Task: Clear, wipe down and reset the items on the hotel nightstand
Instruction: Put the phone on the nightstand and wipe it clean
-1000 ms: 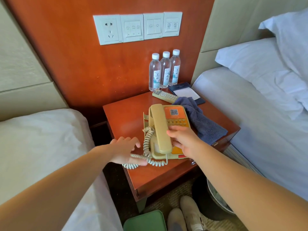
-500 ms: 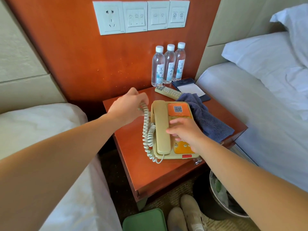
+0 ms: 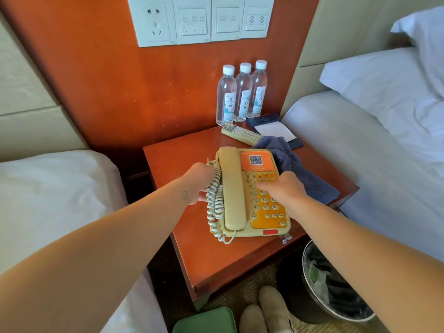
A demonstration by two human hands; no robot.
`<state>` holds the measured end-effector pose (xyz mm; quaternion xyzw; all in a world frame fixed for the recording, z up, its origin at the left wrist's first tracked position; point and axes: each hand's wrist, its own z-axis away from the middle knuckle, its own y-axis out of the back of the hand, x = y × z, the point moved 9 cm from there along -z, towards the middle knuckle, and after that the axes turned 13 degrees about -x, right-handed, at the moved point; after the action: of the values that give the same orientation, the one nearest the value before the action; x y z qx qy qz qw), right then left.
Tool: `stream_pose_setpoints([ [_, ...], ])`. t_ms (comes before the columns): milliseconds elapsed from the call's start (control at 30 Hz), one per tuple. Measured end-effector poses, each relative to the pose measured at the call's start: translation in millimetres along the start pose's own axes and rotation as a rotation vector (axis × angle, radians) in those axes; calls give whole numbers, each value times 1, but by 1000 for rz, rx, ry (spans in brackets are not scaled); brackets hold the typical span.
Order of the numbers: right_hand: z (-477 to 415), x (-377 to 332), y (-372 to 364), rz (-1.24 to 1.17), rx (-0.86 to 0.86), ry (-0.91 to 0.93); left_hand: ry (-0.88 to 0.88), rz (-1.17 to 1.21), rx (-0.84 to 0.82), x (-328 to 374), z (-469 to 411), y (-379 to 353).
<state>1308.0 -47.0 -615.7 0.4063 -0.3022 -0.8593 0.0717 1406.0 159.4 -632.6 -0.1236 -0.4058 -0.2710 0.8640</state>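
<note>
Beige plastic telephone point(image 3: 231, 188) sat on the red-brown wooden nightstand point(image 3: 192, 260). The left hand point(image 3: 198, 182) gripped its coiled cord point(image 3: 215, 205); the right hand point(image 3: 282, 189) pressed the keypad, fingers hidden. Resetting, I judged: next, tuck the cord alongside.

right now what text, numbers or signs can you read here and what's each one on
"4", "5", "7", "8", "0", "#": keypad of the telephone.
QR code, no readable words: orange sticker on the telephone.
Chinese brush characters, too blurred to read: labels of the three water bottles.
Icons with tiny unreadable print: wall switches.
Print unreadable: remote control, notepad folder.
</note>
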Motion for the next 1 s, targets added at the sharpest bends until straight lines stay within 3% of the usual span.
stream_pose_setpoints([
  [133,-12,-27,-13,-77,-73,66,7,28,40,-3,-1,22],
  [367,-66,-110,-43,-92,-191,239,-61,185,347,5,-27,103],
  [467,-89,-129,-51,-88,-235,256,-66,145,455,15,-34,126],
  [767,-133,-150,-47,-120,-380,262,-87,48,538,55,-42,126],
  [1000,-137,-169,-52,-95,-533,288,-41,161,563,58,-48,125],
])
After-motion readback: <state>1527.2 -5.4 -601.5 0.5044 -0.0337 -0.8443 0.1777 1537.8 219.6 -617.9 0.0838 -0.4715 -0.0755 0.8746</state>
